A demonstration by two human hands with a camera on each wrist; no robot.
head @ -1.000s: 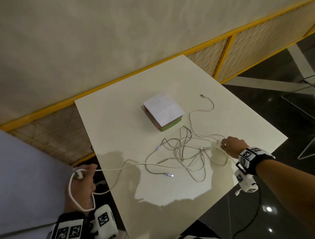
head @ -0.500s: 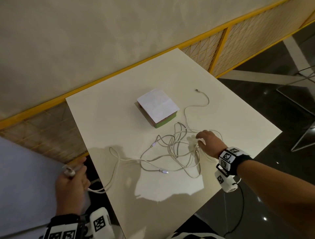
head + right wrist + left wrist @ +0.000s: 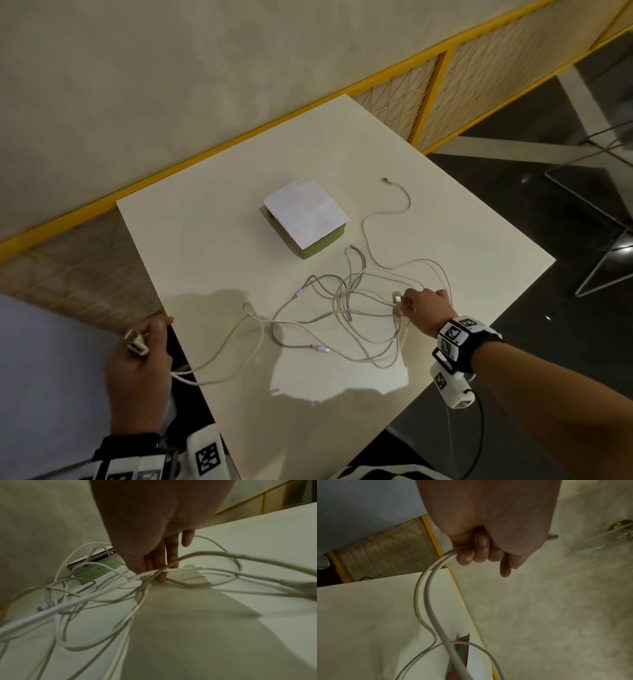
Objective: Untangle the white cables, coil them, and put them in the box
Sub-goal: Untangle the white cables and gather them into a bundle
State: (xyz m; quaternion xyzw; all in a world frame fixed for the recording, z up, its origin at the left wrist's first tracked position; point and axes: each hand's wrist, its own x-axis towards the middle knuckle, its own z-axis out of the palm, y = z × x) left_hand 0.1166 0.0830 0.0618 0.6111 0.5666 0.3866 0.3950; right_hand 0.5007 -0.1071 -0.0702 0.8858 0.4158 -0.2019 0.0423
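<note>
white table by a yellow fence | left hand clenched round white cables | right hand pinching a plug near the box

Indoor hall, yellow mesh railing, polished dark floor
</note>
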